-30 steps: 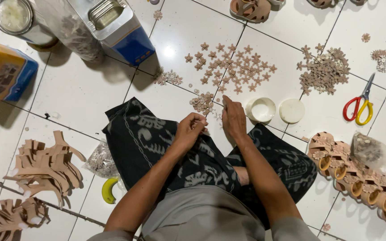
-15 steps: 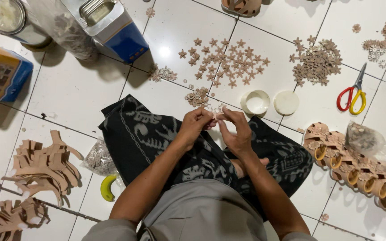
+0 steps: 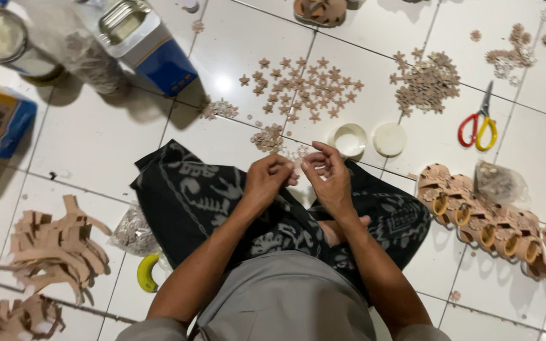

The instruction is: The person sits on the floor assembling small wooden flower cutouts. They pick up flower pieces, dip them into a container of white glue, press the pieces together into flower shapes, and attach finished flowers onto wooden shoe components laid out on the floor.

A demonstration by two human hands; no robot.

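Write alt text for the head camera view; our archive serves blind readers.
Seen from above, a person sitting on a white tiled floor brings the left hand and right hand together, pinching something too small to identify. Tan star-shaped cutouts, two small white dishes, scissors and a row of sandals lie around.

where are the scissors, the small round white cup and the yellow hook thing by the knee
scissors [image 3: 479, 124], head view, on the red and yellow handles
small round white cup [image 3: 350, 139], head view, on its open inside
yellow hook [image 3: 146, 275], head view, on the middle of its curved body
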